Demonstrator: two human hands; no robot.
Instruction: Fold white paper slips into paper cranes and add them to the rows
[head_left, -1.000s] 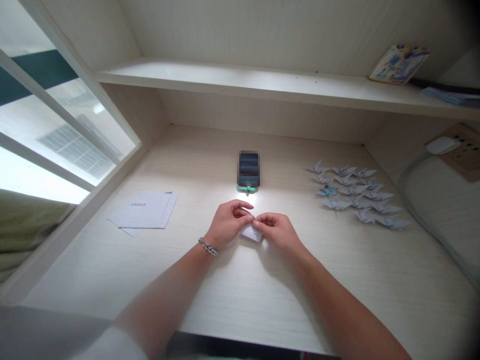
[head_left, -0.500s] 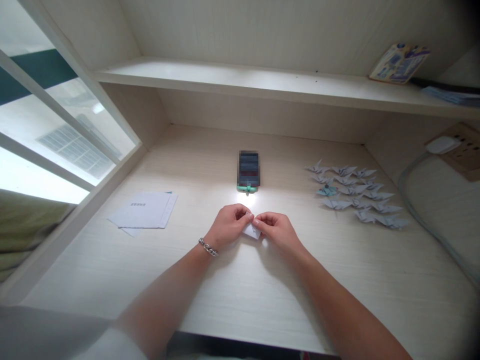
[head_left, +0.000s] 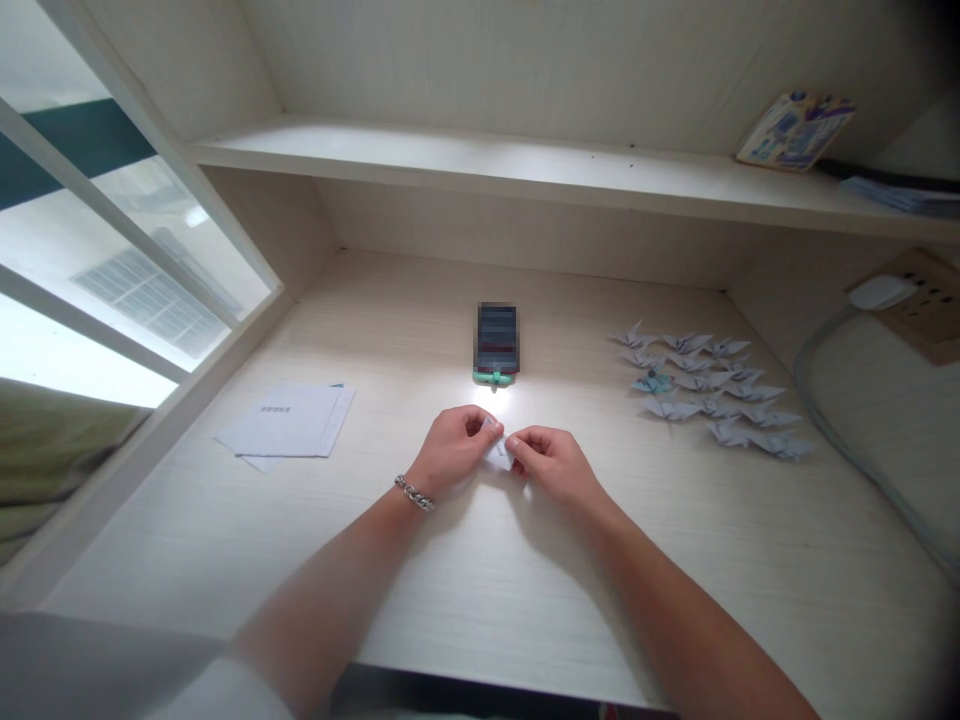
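Observation:
Between my two hands is a small piece of folded white paper point(head_left: 498, 457), with a few dark marks on it. My left hand point(head_left: 454, 446), a chain bracelet at its wrist, pinches the paper's upper left part between thumb and fingers. On the other side, my right hand point(head_left: 556, 461) is closed with thumb and forefinger on the paper's right edge. Fingers cover much of the paper, so its full fold is hidden. Off to the right lie several folded paper cranes point(head_left: 697, 382) in rows, mostly white, one of them turquoise.
Beyond my hands a phone point(head_left: 497, 340) lies on the desk point(head_left: 480, 600). White paper sheets point(head_left: 292, 422) are stacked on the left. A shelf point(head_left: 480, 160) crosses the back, holding a colourful packet point(head_left: 795, 132). A cable point(head_left: 847, 445) runs down the right side from a socket.
The folded paper has tilted and shifted slightly left between my fingers. My hands have parted a little at the thumbs. The cranes and the phone stay in place.

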